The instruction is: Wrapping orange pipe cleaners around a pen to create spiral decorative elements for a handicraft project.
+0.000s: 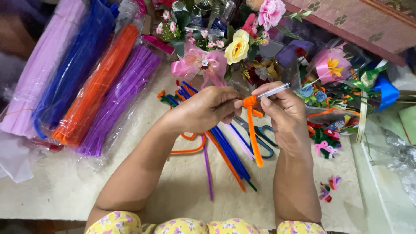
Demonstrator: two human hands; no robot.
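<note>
Orange pipe cleaner [253, 130], wound at its top around a thin white pen-like rod [274, 91] and pinched there between both hands, tail hanging straight down toward the scissors [260, 136] below. Left hand [206, 108] closed, fingertips pressing the orange coil against the rod, seemingly to keep the turns tight. Right hand [281, 112] closed too, gripping the rod like a pencil so that it juts up and to the right, clear of the coil, probably to serve as a former for the winding. Held raised above the desk [182, 190], just over a loose fan of blue, orange, purple and green stems [225, 156], laid within easy reach under the hands. Left of the orange pipe cleaner, four bagged bundles side by side: lilac [39, 73], blue [73, 65], orange [97, 86] and purple [121, 95], apparently stock kept sorted by colour. Above it, finished artificial flowers, among them a yellow rose [237, 47] and a pink bow [201, 63]. Lower right of it, small bright scraps [329, 188] on the desk.
</note>
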